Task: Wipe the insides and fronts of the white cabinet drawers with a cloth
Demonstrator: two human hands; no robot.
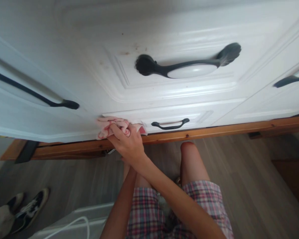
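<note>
My right hand (128,142) presses a crumpled pink-and-white cloth (107,127) against the lower left part of a white drawer front (139,114). Its fingers are bent over the cloth. From the lower left my left forearm (123,202) reaches up and passes behind my right wrist. My left hand is mostly hidden there, so its fingers cannot be made out. To the right of the cloth is the lower drawer's small dark handle (170,125). Above, a larger dark handle with a white grip (193,70) has brownish marks on the panel beside it.
A wooden ledge (169,136) runs below the drawers. More dark handles sit at left (35,94) and right (290,79). Another person's shoe (30,210) is on the grey floor at lower left, near a pale box-like object with a white cable (86,220).
</note>
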